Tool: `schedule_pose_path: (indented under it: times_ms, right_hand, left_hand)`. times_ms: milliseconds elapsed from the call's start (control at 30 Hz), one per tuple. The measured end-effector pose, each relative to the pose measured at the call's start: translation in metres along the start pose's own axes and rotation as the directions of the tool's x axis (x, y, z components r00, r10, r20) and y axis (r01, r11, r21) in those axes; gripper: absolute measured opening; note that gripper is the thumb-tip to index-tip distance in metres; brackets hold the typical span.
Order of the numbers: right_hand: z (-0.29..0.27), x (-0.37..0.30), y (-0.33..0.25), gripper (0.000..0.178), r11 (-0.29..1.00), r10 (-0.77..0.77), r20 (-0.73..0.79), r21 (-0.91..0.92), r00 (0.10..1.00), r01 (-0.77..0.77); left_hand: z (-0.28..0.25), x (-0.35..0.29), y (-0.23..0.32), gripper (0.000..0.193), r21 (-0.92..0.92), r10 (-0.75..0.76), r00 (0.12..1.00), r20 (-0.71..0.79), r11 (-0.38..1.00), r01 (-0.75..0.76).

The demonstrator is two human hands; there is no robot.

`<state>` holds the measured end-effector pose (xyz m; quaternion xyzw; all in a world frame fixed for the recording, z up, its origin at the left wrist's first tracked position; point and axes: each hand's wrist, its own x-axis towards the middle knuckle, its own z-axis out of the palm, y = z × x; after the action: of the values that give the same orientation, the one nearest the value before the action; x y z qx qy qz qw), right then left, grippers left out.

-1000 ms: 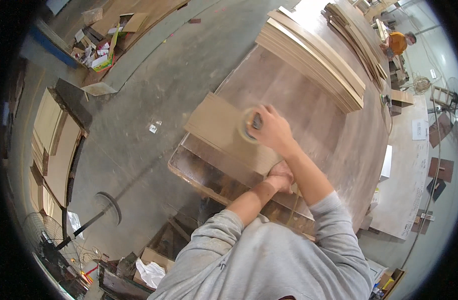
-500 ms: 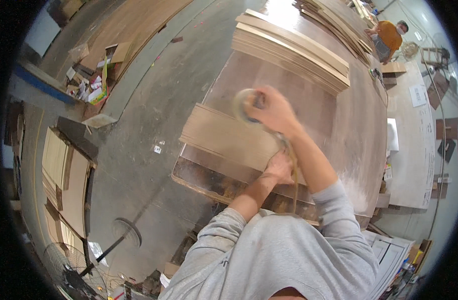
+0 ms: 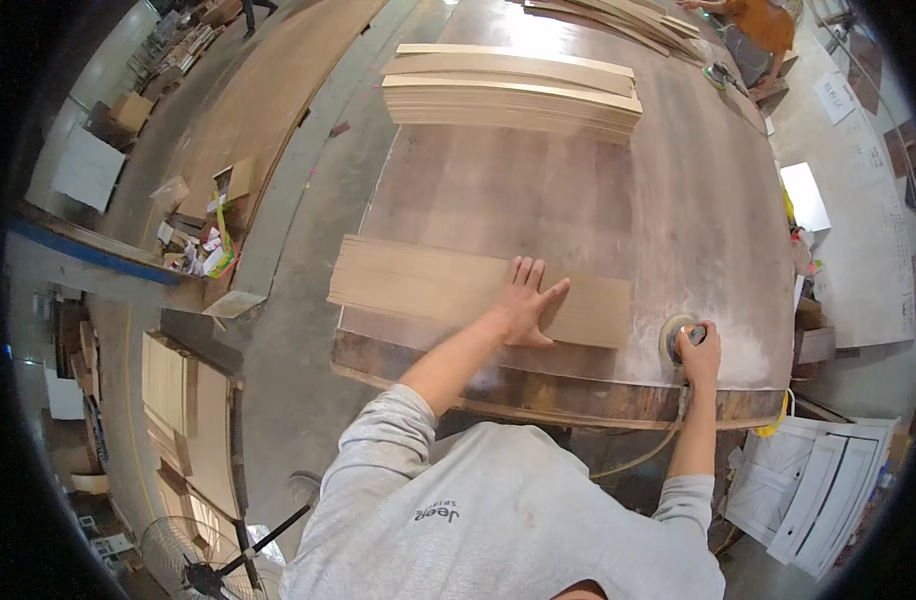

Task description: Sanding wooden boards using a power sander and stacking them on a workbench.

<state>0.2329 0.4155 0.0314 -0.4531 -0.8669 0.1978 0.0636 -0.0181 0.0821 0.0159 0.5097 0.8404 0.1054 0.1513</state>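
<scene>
A workshop with a grey concrete floor (image 3: pixel 298 250) surrounds the broad wooden bench (image 3: pixel 498 190) I look down on through the head camera. Closest to me is the grey sweatshirt (image 3: pixel 478 545), with small dark lettering printed on its chest, upside down from where I look. At the near right corner of the bench, the right hand (image 3: pixel 700 350) is curled around the top of a round sander (image 3: pixel 668 342), clamped on it; its cord (image 3: pixel 643 460) drops over the near edge, and pale dust (image 3: pixel 743 358) lies around it. The left hand (image 3: pixel 523 305) is spread flat, fingers apart, on a low stack of boards (image 3: pixel 418 280) that lies along the near edge and reaches the left edge. Farther up, toward the left edge, I see a taller board stack (image 3: pixel 508 95). Past the right edge, a pale panel (image 3: pixel 863 235) carries rows of small marks too tiny for me to read, and a white sheet (image 3: pixel 835 97) with dark characters. Loose strips (image 3: pixel 618 22) lie near the far edge; a co-worker in an orange top (image 3: pixel 768 28) is by the far right corner.
</scene>
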Motion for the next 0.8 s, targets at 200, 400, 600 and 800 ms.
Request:
schedule_pose_path:
  times_ms: [200, 400, 600, 800]
  right_hand:
    - [-0.023, -0.006, -0.079, 0.083, 0.892, -0.323, -0.002, -0.334, 0.946, 0.304]
    - [0.057, -0.029, -0.154, 0.115, 0.585, -0.733, 0.411, -0.022, 0.541, 0.810]
    - [0.076, -0.029, -0.154, 0.125, 0.497, -0.732, 0.437, -0.180, 0.522, 0.849]
    - [0.089, -0.027, -0.150, 0.117, 0.542, -0.774, 0.343, -0.075, 0.532, 0.837]
  left_hand:
    - [-0.031, -0.011, 0.010, 0.120, 0.018, -0.059, 0.996, 0.064, 0.998, 0.058]
    - [-0.014, -0.005, 0.008, 0.123, 0.006, -0.016, 1.000, -0.017, 1.000, 0.016]
    - [-0.003, -0.006, -0.012, 0.124, -0.102, 0.036, 0.997, -0.070, 0.994, -0.043]
    - [-0.062, -0.085, -0.117, 0.131, 0.046, 0.027, 0.986, 0.164, 0.998, -0.035]
